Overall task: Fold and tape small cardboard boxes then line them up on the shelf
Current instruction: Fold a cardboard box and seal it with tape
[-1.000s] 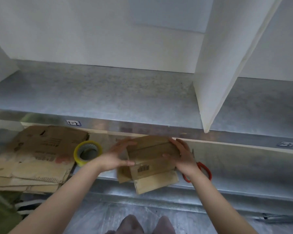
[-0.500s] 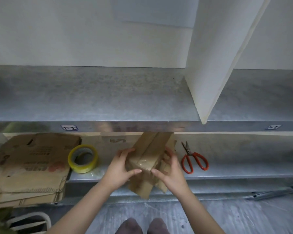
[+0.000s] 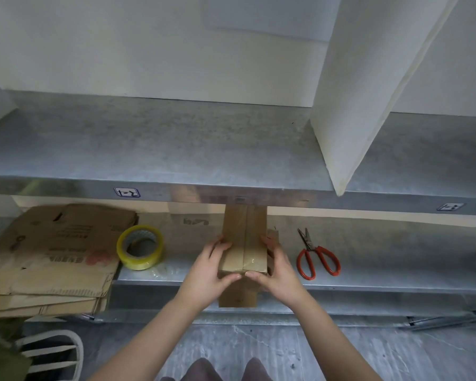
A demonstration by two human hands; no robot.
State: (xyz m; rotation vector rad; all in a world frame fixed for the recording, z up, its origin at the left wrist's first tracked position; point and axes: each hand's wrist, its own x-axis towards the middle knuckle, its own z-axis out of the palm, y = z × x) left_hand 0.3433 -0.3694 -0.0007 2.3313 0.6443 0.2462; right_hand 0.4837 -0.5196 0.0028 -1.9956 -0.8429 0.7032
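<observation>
Between both hands: cardboard box (image 3: 243, 243) now squared, seam facing up; left hand (image 3: 208, 273), right hand (image 3: 275, 273) fingers curled, gripping sides.

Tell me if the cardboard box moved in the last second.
Yes: the cardboard box has turned from crosswise to lengthwise, far end now beneath the upper shelf.

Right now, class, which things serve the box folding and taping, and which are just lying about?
Job: box, gripped by left hand and right hand; tape roll; scissors; flattened cartons; upper shelf.
Lying about: white slatted frame, green cloth.
</observation>
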